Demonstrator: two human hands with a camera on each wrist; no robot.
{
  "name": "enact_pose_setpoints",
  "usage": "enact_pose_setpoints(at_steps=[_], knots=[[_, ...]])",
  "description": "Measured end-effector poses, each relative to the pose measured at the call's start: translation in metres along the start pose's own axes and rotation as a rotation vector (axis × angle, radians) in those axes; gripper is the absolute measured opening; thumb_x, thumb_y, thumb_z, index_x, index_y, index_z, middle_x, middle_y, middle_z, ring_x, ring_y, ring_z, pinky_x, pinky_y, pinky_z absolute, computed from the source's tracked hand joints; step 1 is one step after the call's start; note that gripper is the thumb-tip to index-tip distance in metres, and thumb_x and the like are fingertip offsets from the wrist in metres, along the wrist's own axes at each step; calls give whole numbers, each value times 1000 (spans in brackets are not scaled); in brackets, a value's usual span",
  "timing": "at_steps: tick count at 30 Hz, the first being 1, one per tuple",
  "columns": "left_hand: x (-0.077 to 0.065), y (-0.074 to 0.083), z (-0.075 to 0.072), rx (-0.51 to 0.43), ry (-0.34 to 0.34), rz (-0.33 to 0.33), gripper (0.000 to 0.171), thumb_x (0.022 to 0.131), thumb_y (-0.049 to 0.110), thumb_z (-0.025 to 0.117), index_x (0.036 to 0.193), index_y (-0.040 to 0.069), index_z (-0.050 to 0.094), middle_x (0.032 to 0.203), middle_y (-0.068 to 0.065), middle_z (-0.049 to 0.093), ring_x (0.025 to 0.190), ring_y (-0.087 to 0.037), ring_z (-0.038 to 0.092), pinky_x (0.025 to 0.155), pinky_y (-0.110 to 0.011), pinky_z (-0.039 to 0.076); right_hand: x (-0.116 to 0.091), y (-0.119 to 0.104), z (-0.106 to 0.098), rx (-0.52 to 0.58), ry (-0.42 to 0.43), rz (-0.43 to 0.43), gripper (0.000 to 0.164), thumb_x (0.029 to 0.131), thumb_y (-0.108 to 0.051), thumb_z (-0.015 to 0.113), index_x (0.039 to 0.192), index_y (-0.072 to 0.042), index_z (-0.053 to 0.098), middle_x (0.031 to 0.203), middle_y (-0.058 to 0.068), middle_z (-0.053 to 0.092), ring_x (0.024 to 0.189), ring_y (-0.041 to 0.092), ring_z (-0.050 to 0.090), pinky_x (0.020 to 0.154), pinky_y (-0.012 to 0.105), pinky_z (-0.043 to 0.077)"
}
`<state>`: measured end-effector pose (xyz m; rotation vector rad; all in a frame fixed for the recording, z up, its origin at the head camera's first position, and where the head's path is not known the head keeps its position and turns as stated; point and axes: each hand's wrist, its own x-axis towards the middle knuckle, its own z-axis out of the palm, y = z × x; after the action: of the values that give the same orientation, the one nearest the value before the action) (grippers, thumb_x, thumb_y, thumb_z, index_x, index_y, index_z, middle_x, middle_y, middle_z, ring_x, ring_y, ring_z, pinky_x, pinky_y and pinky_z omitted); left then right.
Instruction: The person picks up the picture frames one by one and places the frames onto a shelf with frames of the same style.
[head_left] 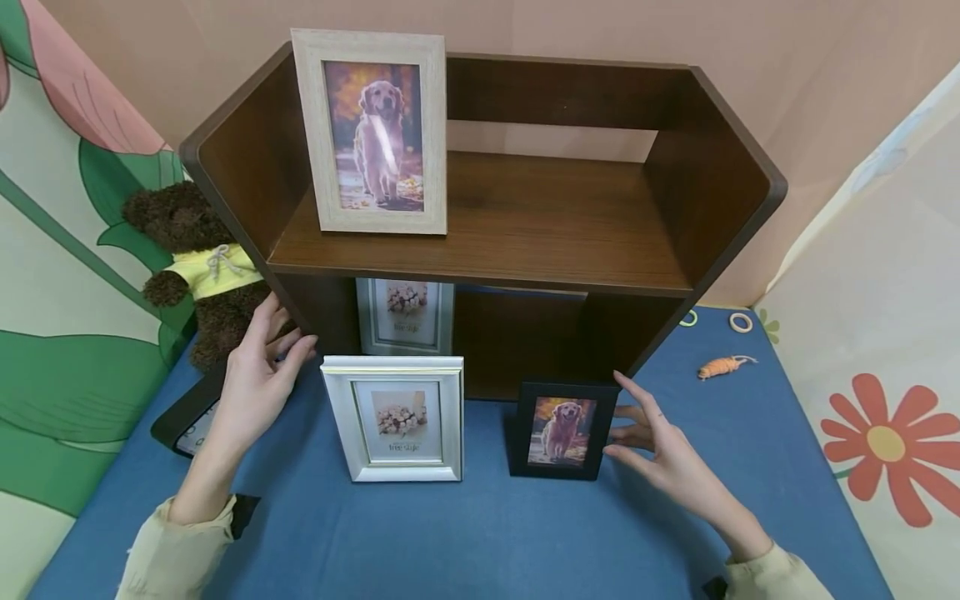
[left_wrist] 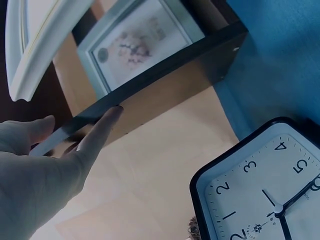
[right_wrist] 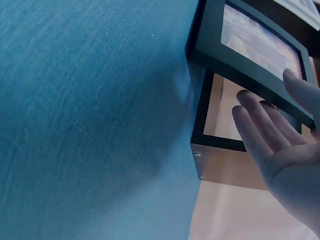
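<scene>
Tipping looks like the main risk for the black frame [head_left: 562, 431], which stands on the counter [head_left: 450, 537] before the shelf [head_left: 540, 208]: the right hand [head_left: 667, 458], loosely extended with no firm hold, borders its right edge, so a careless brush could topple it. The left hand [head_left: 258, 379], relaxed at the shelf's left panel [head_left: 251, 154], could jolt the beige frame [head_left: 378, 137] standing above.

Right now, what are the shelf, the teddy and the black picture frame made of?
The shelf looks like smooth brown wood or wood-look board: see its grain. The teddy seems fluffy plush, with curly brown fuzz. The black picture frame is evenly coloured with little shine: maybe painted wood or plastic.
</scene>
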<state>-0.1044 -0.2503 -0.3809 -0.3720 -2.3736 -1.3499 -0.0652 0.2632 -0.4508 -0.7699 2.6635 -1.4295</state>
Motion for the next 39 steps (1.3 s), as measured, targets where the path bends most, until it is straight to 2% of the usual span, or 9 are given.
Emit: enact_pose_setpoints(at_steps=[6, 15, 20, 26, 33, 39], knots=[[2, 1, 1, 9, 12, 3, 81, 99, -18, 64, 169, 11, 34, 152, -31, 53, 117, -57, 63, 85, -5, 55, 3, 3, 3, 9, -1, -4, 109, 88, 15, 81, 172, -12, 17, 125, 23, 73, 96, 23, 79, 80, 29, 67], [1, 0, 1, 21, 12, 3, 81, 98, -19, 65, 168, 9, 34, 152, -33, 53, 116, -58, 63, 84, -4, 54, 4, 7, 8, -29, 30, -53, 109, 83, 20, 82, 168, -6, 19, 108, 16, 78, 88, 19, 79, 73, 30, 68], [1, 1, 2, 27, 11, 9, 81, 99, -19, 64, 168, 9, 34, 153, -31, 52, 117, -57, 64, 84, -4, 53, 3, 7, 8, -52, 43, -44, 106, 83, 18, 84, 167, -7, 23, 102, 9, 79, 86, 18, 79, 70, 29, 67], [1, 1, 2, 40, 10, 12, 81, 98, -20, 65, 168, 8, 34, 154, -35, 49, 117, -62, 63, 85, -3, 51, 4, 9, 8, -50, 41, -27, 106, 82, 19, 83, 167, -10, 25, 99, 5, 79, 86, 14, 77, 70, 28, 67], [0, -1, 2, 42, 10, 20, 80, 98, -19, 65, 167, 7, 34, 154, -33, 50, 118, -60, 64, 83, -3, 52, 5, 12, 7, 5, 36, 10, 102, 85, 18, 81, 166, -12, 27, 97, 1, 77, 87, 10, 76, 71, 30, 67], [0, -1, 2, 60, 12, 20, 80, 98, -18, 66, 167, 7, 34, 153, -35, 50, 117, -60, 64, 83, -2, 51, 6, 10, 5, 66, 21, 33, 98, 88, 15, 81, 166, -12, 28, 100, 2, 78, 89, 18, 77, 73, 31, 67]])
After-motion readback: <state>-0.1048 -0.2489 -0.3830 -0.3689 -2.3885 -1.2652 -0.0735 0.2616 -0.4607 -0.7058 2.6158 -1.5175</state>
